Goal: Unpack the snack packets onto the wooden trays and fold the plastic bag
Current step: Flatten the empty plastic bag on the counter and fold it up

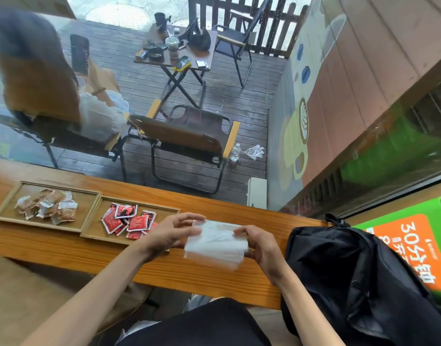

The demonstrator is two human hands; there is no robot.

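Note:
A folded white plastic bag (215, 244) is held above the wooden counter between both hands. My left hand (170, 232) pinches its upper left edge, fingers curled over the top. My right hand (258, 242) grips its right edge. Two wooden trays lie side by side on the counter to the left. The far left tray (7, 203) holds several brownish snack packets (48, 206). The nearer tray (94, 228) holds several red snack packets (128, 221), just left of my left hand.
A black backpack (359, 278) stands on the counter's right end, close to my right hand. The wooden counter (64, 245) runs along a window; beyond the glass is a deck with folding chairs, a small table and a seated person.

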